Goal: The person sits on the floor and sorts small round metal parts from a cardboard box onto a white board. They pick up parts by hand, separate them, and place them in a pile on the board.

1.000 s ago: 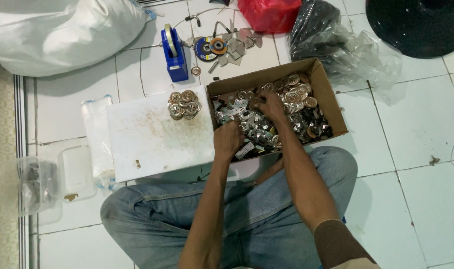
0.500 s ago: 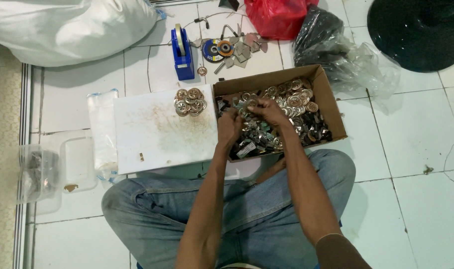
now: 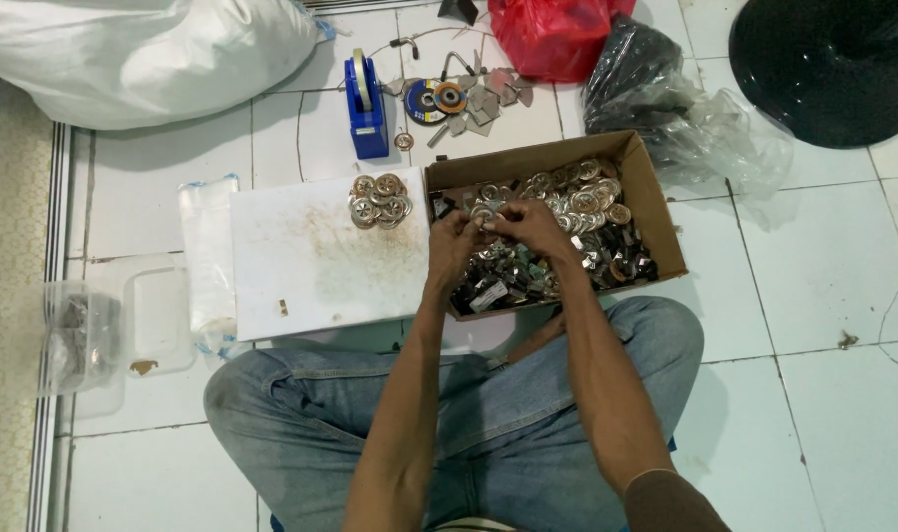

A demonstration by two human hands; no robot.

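Inside the brown cardboard box [image 3: 656,212], left hand [image 3: 452,246] and right hand [image 3: 530,227] meet, pinching a small metal disc [image 3: 484,212]; white board [image 3: 311,261] at nine o'clock, blue tape dispenser [image 3: 367,108] at eleven, bare tiles at three

Item between fingers [image 3: 477,225] too small to identify.

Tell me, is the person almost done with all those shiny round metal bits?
Not nearly. Done: one small pile of round metal pieces sits on the white board. In hand: the left hand and right hand meet over the cardboard box, fingering a small piece. Left: the box looks mostly full.
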